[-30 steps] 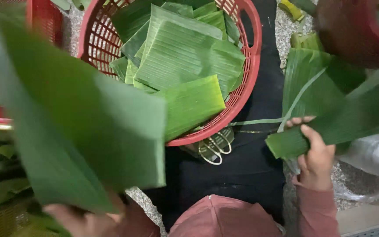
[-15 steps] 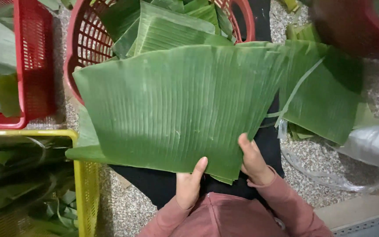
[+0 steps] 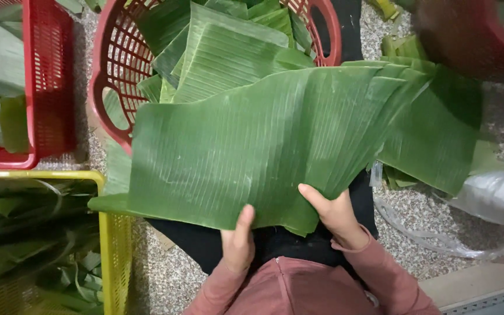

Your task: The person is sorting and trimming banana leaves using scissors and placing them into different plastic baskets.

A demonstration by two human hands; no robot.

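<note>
Banana leaf (image 3: 275, 151), large and green, lies spread flat across the person's lap at centre frame, its ribs running toward twelve o'clock and its upper edge overlapping the round red basket.

Far left, at nine o'clock: red rectangular crate (image 3: 51, 76) holding leaf pieces. Below it, at seven o'clock: yellow crate (image 3: 109, 233) filled with darker leaf strips. At eleven to twelve o'clock: round red basket (image 3: 112, 70) stacked with cut leaf sheets.

Left hand (image 3: 237, 242) grips the leaf's near edge at six o'clock, thumb on top, fingers hidden beneath; closed on the leaf. Right hand (image 3: 336, 213), just beside it toward five o'clock, likewise pinches the near edge, thumb lying over the surface.

At three o'clock: further leaves (image 3: 438, 134) draped beside the lap. At four o'clock: clear plastic sheeting (image 3: 485, 198) on the speckled floor (image 3: 158, 280).
</note>
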